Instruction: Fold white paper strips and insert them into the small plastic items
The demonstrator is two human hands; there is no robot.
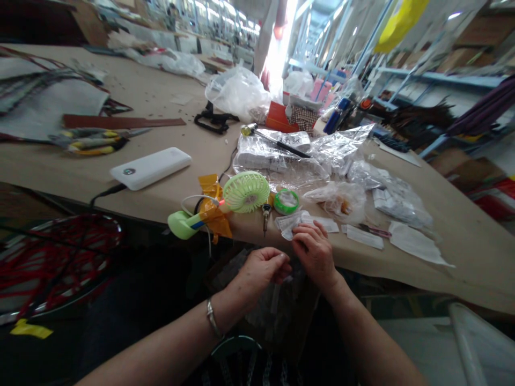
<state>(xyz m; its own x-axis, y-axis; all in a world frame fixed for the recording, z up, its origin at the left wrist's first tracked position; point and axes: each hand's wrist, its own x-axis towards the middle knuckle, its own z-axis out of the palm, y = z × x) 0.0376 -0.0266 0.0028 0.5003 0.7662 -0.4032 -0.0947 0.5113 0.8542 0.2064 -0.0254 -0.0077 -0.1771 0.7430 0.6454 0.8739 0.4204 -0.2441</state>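
My left hand hovers just off the front table edge, thumb and fingers pressed together. Whatever it may pinch is too small or hidden to tell. Beside it, my right hand reaches over the edge with fingers stretched onto small printed white labels in clear plastic; I see nothing held in it. Left of the labels are a roll of green tape and a pen-like tool with a metal tip, pointing over the edge. A light green handheld fan lies by orange tape.
A white power bank with a cable, yellow-handled pliers and a brown strip lie left. A small hammer rests on plastic-wrapped bundles. More bags and labels spread right. A basket of red cords stands below left.
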